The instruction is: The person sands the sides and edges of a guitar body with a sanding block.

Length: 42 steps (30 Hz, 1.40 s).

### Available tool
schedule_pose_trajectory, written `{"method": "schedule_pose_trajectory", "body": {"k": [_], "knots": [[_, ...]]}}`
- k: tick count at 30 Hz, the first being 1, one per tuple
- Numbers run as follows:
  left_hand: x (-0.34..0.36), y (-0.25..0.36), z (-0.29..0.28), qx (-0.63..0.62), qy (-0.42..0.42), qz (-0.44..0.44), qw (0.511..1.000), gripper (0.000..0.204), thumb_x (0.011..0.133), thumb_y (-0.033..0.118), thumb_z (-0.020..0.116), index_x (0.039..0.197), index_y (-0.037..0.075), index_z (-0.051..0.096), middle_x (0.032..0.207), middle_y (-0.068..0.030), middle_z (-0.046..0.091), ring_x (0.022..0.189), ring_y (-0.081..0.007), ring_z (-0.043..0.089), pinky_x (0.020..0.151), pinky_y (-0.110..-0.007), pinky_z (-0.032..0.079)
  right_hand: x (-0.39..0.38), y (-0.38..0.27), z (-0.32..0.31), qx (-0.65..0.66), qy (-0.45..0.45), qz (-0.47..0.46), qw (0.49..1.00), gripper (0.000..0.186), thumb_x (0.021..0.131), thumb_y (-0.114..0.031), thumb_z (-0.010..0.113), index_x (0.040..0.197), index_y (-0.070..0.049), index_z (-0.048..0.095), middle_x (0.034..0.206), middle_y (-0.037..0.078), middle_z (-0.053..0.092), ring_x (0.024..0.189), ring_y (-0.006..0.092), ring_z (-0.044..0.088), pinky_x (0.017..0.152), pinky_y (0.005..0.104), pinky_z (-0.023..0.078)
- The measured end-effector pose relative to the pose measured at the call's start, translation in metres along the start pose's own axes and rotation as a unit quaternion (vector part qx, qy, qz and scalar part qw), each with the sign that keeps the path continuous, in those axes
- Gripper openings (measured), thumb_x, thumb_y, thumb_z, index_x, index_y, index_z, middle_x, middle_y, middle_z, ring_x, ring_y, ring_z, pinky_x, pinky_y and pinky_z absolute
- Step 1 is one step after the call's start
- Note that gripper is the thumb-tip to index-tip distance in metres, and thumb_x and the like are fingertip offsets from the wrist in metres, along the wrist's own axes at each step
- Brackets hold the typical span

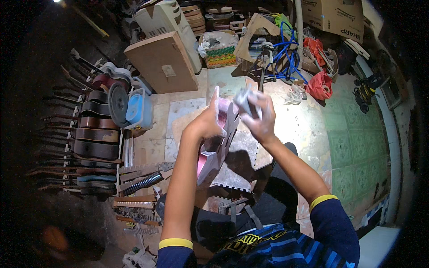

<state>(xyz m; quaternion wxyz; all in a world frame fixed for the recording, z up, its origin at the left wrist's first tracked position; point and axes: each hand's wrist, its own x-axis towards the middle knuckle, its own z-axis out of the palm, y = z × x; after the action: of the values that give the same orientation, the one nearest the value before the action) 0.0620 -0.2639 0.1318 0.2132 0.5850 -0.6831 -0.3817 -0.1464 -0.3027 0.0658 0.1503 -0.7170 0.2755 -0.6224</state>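
Observation:
My left hand grips the upper part of a pink and grey dusty guitar body, held on edge and tilted over my lap. The thumb and fingers lie along its sides, and part of it is hidden behind my hand and forearm. In my right hand is a folded grey piece, which looks like sandpaper. Its fingers are closed around this piece, close to the guitar body's upper right edge. Pale dust coats both hands.
Several guitars hang in a rack at left, beside a blue plastic container. A brown board leans at the back near a patterned basket. Blue hose and a red bag lie back right. Tools lie lower left.

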Motion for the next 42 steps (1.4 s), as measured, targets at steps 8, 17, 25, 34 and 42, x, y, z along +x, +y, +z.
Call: {"method": "schedule_pose_trajectory", "body": {"k": [8,17,25,34,42], "knots": [[-0.005,0.004,0.003,-0.057,-0.008,-0.012,0.998,0.146,0.059,-0.004,0.084,0.165,0.012,-0.014,0.143,-0.0217,0.056,0.129,-0.0316,0.056,0.113,-0.037,0.042,-0.012,-0.011,0.002,0.014,-0.061,0.043,0.997,0.057,0.072,-0.012,0.083,0.126,-0.006,0.065,0.118,0.018,0.062,0.109,0.0347,0.063,0.095,0.0404,0.053],[-0.014,0.013,0.005,-0.016,0.018,-0.024,0.999,0.14,0.058,-0.002,0.085,0.166,0.012,-0.003,0.141,-0.0237,0.056,0.128,-0.0336,0.057,0.111,-0.039,0.043,0.0,-0.029,0.006,0.052,-0.058,0.213,0.974,0.052,0.081,-0.016,0.08,0.127,0.0,0.064,0.114,0.017,0.069,0.109,0.0245,0.067,0.097,0.0368,0.052],[-0.023,0.006,0.002,-0.005,0.016,-0.005,1.0,0.13,0.059,0.005,0.086,0.165,0.011,0.011,0.138,-0.0232,0.057,0.125,-0.0341,0.058,0.111,-0.039,0.043,0.007,-0.006,-0.003,0.043,-0.115,0.274,0.954,0.051,0.083,-0.014,0.08,0.129,0.0,0.064,0.116,0.016,0.071,0.107,0.0228,0.069,0.093,0.0353,0.055],[-0.056,0.014,0.005,0.022,0.086,-0.029,0.996,0.09,0.084,0.035,0.085,0.152,0.005,0.034,0.134,-0.0284,0.06,0.122,-0.0398,0.061,0.105,-0.044,0.047,-0.127,0.053,-0.043,0.265,-0.035,0.68,0.682,0.038,0.094,-0.021,0.071,0.128,-0.006,0.064,0.095,0.008,0.07,0.073,0.0118,0.065,0.054,0.026,0.051],[-0.064,0.005,0.01,0.089,0.135,-0.065,0.985,0.065,0.099,0.037,0.066,0.149,0.006,0.037,0.127,-0.0337,0.062,0.119,-0.0469,0.062,0.102,-0.049,0.047,-0.231,0.061,-0.028,0.173,-0.165,0.677,0.696,0.054,0.082,-0.031,0.088,0.123,-0.001,0.069,0.107,0.01,0.073,0.089,0.0156,0.069,0.076,0.0307,0.057]]}}
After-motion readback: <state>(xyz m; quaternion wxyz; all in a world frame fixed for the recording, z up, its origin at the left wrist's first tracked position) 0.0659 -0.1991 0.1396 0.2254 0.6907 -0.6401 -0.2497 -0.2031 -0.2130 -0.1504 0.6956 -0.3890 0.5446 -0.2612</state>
